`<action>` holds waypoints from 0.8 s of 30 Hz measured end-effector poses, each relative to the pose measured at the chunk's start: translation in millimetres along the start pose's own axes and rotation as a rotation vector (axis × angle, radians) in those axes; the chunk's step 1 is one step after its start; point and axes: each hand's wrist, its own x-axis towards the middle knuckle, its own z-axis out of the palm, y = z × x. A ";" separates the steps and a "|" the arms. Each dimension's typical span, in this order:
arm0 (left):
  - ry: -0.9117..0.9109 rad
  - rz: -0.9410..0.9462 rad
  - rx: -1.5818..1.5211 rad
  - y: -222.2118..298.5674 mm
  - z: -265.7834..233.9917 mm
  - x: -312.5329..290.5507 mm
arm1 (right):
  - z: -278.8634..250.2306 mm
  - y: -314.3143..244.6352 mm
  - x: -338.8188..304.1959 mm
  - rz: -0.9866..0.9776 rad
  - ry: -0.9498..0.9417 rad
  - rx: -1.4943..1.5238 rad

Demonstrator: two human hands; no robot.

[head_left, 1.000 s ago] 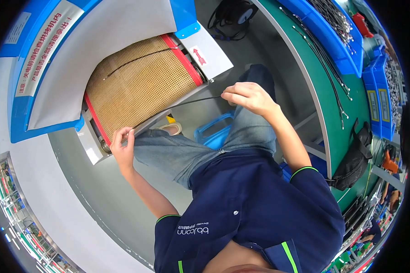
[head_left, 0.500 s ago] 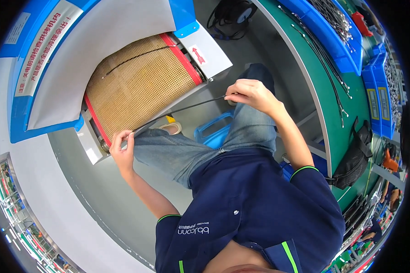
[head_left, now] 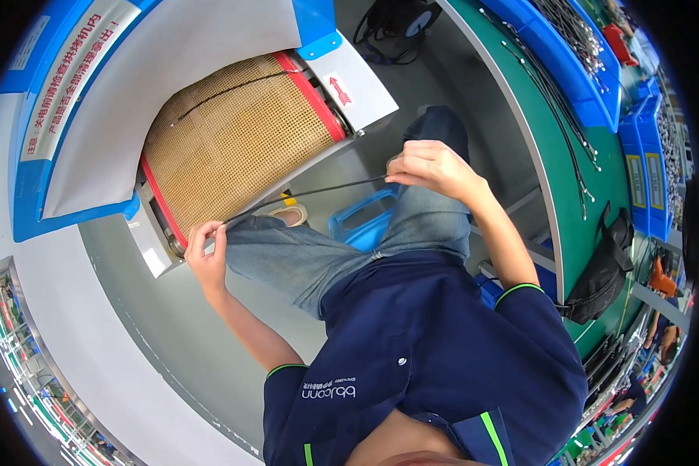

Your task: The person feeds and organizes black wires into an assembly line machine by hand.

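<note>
A thin black cable [head_left: 311,192] stretches between my two hands above my lap, sagging very slightly. My left hand [head_left: 206,250] pinches its left end between thumb and fingers, close to the near corner of the mesh conveyor belt. At the other end, my right hand [head_left: 431,168] is closed on the cable over my right thigh; the cable's tip is hidden inside the fingers. Another black cable [head_left: 233,91] lies across the far part of the tan mesh belt [head_left: 241,155], which has red edges and runs into a blue and white machine housing [head_left: 186,46].
On the right, a green-topped table [head_left: 520,85] carries several black cables [head_left: 559,116], blue bins [head_left: 590,85] of parts and a black bag [head_left: 602,268]. Beneath my hands are a blue plastic stool or step [head_left: 365,221] and a tape roll [head_left: 291,215]. A cable reel [head_left: 400,23] stands beyond.
My right hand has lowered slightly toward me, bringing that end of the cable down. My left hand keeps its pinch in nearly the same place.
</note>
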 end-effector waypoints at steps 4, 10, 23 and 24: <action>0.031 0.024 -0.001 -17.7 -0.7 16.4 | 14.0 4.7 22.1 0.020 0.095 -0.134; 0.016 -0.068 0.007 -62.2 -25.8 73.6 | 55.1 10.3 84.8 0.098 0.215 -0.188; -0.030 0.029 0.172 -73.4 -64.9 115.4 | -4.1 -28.6 108.4 0.245 0.357 -0.295; -0.027 0.022 0.174 -73.8 -65.0 112.1 | -23.5 -33.9 101.7 0.318 0.401 -0.367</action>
